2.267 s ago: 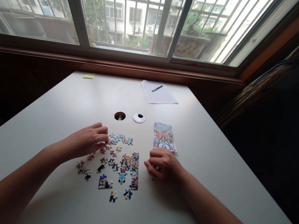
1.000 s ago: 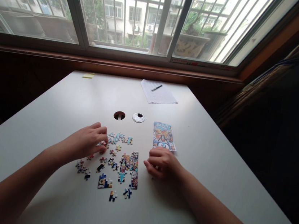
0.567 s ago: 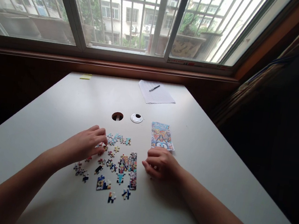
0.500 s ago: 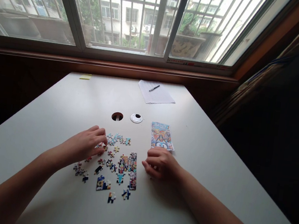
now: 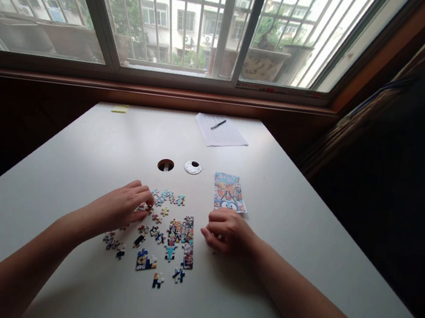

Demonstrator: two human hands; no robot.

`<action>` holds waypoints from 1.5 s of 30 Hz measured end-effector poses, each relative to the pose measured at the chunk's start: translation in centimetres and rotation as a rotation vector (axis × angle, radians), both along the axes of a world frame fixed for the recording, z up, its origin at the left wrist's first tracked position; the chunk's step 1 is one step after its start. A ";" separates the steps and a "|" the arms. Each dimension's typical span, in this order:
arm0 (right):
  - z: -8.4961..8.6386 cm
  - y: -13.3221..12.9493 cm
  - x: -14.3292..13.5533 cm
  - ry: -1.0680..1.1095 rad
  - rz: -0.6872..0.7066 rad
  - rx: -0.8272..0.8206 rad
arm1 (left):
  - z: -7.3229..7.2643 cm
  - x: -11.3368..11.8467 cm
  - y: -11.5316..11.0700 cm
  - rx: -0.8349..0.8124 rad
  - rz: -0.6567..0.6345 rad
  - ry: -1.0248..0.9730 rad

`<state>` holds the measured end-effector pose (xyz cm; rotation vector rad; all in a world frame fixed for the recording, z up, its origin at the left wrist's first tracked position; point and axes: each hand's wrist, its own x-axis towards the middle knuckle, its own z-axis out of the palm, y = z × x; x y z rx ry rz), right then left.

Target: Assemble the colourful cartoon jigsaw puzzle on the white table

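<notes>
Left fingertips (image 5: pixel 147 203) pinched onto a loose jigsaw piece (image 5: pixel 143 207) among the scattered pieces (image 5: pixel 159 214) near the middle of the desk (image 5: pixel 80 163); left hand (image 5: pixel 121 207) palm down, forearm running back toward the near left corner. Right hand (image 5: pixel 227 231) curled loosely, fingers bent under and resting on the desk, whether anything sits inside them impossible to tell; just right of the assembled jigsaw strip (image 5: pixel 183 238), not touching it. Between the two hands: that strip, upright along the desk, with a smaller joined block (image 5: pixel 144 261) and two stray pieces (image 5: pixel 167 277) nearer the front edge. More loose pieces (image 5: pixel 112 244) under and beside the left wrist. Just beyond the right hand, the printed reference picture (image 5: pixel 228 192), flat. Farther toward the window edge: an open cable hole (image 5: pixel 165 165) and its white cap (image 5: pixel 193 167) side by side. At the far edge, a sheet of paper (image 5: pixel 221 132) with a pen (image 5: pixel 219 124) on it, and a yellow sticky note (image 5: pixel 120 109) at the far left corner.
</notes>
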<state>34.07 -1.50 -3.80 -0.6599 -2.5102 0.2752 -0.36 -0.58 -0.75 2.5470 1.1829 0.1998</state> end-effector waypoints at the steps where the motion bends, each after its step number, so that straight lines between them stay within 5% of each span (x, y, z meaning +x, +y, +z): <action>1: 0.0 0.0 0.0 0.000 0.000 -0.001 | 0.0 0.0 0.0 -0.001 -0.001 0.000; 22: 0.0 -0.1 0.0 -0.014 -0.005 0.017 | 1.0 1.3 -0.5 -0.060 0.007 -0.167; 33: -0.1 -0.3 -0.8 0.144 -0.107 0.053 | 0.9 5.6 -2.6 -0.430 0.255 -0.616; 45: 0.7 -1.5 -2.8 0.231 -0.065 -0.014 | 0.3 7.8 -3.9 -0.520 0.239 -0.682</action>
